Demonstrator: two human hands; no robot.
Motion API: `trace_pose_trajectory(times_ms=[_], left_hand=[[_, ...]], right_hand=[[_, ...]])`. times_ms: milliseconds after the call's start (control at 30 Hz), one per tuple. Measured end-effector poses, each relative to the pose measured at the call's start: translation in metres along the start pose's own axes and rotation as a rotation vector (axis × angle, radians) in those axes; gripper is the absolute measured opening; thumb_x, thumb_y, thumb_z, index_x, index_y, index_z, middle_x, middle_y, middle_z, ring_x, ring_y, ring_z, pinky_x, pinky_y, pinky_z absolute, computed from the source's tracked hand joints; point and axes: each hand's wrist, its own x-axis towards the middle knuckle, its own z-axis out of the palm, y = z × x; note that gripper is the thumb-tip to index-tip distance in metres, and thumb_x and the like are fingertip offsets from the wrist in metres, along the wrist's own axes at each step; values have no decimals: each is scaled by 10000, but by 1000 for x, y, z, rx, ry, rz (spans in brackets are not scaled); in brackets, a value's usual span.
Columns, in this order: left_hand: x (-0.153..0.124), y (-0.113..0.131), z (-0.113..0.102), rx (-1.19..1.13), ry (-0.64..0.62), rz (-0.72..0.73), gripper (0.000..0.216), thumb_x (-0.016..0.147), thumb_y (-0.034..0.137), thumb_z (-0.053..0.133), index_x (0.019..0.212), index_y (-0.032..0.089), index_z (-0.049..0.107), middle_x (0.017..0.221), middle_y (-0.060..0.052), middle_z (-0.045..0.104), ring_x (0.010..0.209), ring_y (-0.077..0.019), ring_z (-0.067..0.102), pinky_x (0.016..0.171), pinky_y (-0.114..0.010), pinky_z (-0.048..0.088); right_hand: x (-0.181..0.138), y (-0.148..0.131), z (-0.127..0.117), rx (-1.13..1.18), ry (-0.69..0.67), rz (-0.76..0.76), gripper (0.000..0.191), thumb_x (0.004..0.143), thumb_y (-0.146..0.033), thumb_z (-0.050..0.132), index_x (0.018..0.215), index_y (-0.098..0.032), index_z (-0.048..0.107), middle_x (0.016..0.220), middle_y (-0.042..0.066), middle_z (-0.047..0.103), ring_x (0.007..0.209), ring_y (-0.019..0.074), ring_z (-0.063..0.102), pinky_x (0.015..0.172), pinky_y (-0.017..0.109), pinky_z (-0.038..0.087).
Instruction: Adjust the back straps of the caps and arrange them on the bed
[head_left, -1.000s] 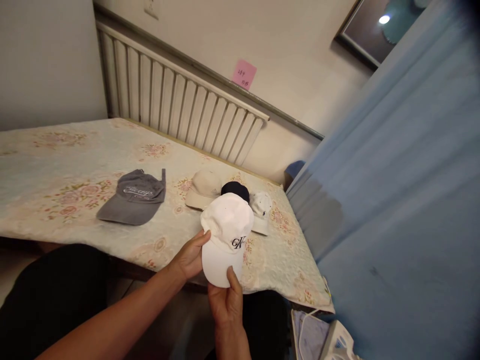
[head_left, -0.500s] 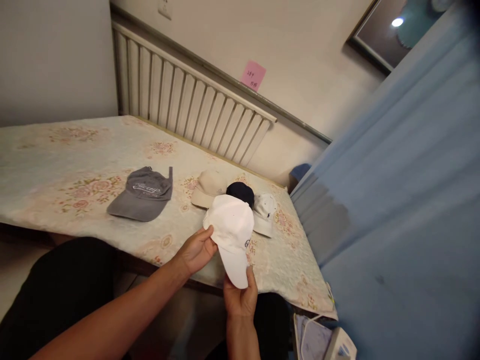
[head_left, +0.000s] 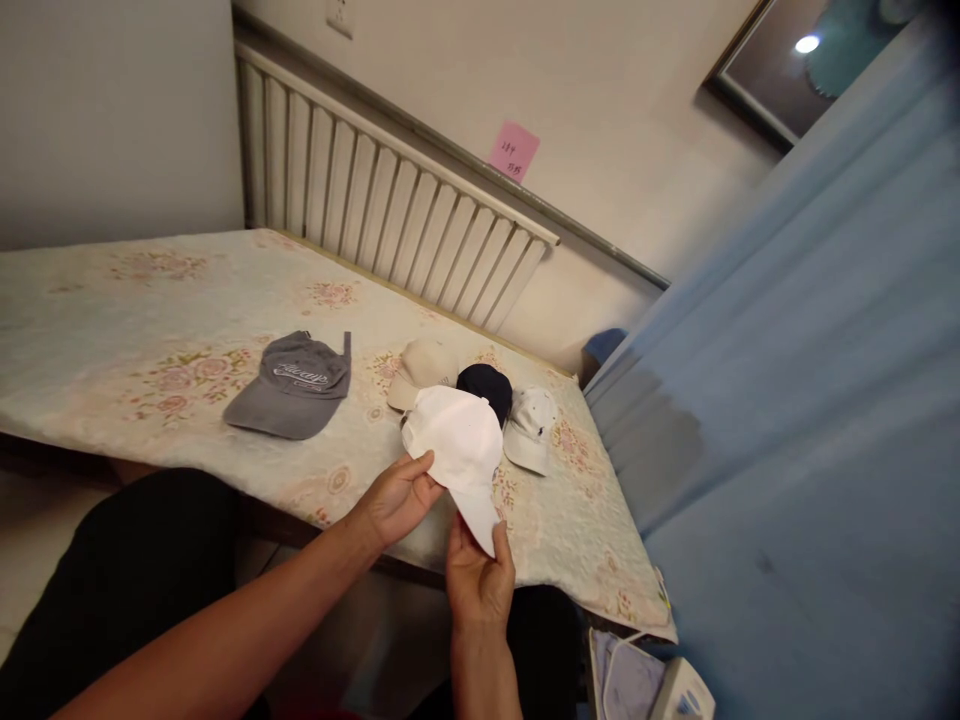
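Both my hands hold a white baseball cap (head_left: 459, 435) over the front edge of the bed, its brim pointing down and toward me. My left hand (head_left: 403, 500) pinches the cap's lower left side between thumb and fingers. Around the tip of the brim, my right hand (head_left: 481, 580) is closed, thumb on the right side and fingers partly hidden beneath. Behind the held cap lie a beige cap (head_left: 421, 370), a dark navy cap (head_left: 486, 385) and an off-white cap (head_left: 531, 425) with a small dark logo. Farther left rests a grey cap (head_left: 292, 390) with white lettering.
A floral-patterned bed cover (head_left: 247, 290) stretches before me. Along the wall runs a radiator (head_left: 390, 210), with a pink note (head_left: 514, 150) above it. A blue curtain (head_left: 810, 430) hangs at the right. A white box (head_left: 684, 692) stands low by the bed's corner.
The white cap has turned in my hands, so its brim shows narrower and its dark front mark is out of sight. The brim tip sits slightly higher. The view has shifted slightly.
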Motion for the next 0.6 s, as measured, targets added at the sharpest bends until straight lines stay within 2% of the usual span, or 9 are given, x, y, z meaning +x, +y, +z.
trace_pose_trajectory(times_ms=[100, 233, 433, 600], left_hand=[[-5, -11, 5, 12, -28, -53, 561, 845, 41, 543, 1383, 148, 428, 1113, -123, 702, 1061, -236, 648, 1007, -384, 458], [-11, -18, 9, 14, -56, -84, 573, 827, 25, 553, 1376, 139, 439, 1171, -147, 673, 1098, -254, 629, 1016, -386, 445], [-17, -13, 9, 37, -71, -56, 613, 816, -8, 534, 1392, 171, 424, 1202, -122, 661, 1154, -244, 591, 1054, -388, 400], [-17, -6, 10, -4, -98, -71, 619, 816, -27, 502, 1400, 155, 404, 1167, -110, 681, 1124, -219, 611, 1066, -382, 386]], right_hand=[[-7, 7, 9, 5, -82, 79, 307, 793, -299, 646, 1084, -198, 643, 1165, 73, 687, 1167, 200, 593, 1071, 424, 411], [-8, 9, 14, -16, -143, 76, 305, 793, -264, 633, 1085, -174, 638, 1124, 89, 695, 1170, 195, 587, 1090, 422, 394], [-2, -1, 6, 40, -40, 93, 224, 778, -199, 614, 999, -183, 652, 1030, 57, 721, 1072, 160, 638, 1078, 365, 413], [-2, -3, -1, 23, 26, 68, 203, 762, -173, 611, 961, -176, 656, 1000, 53, 726, 1013, 160, 654, 1051, 391, 441]])
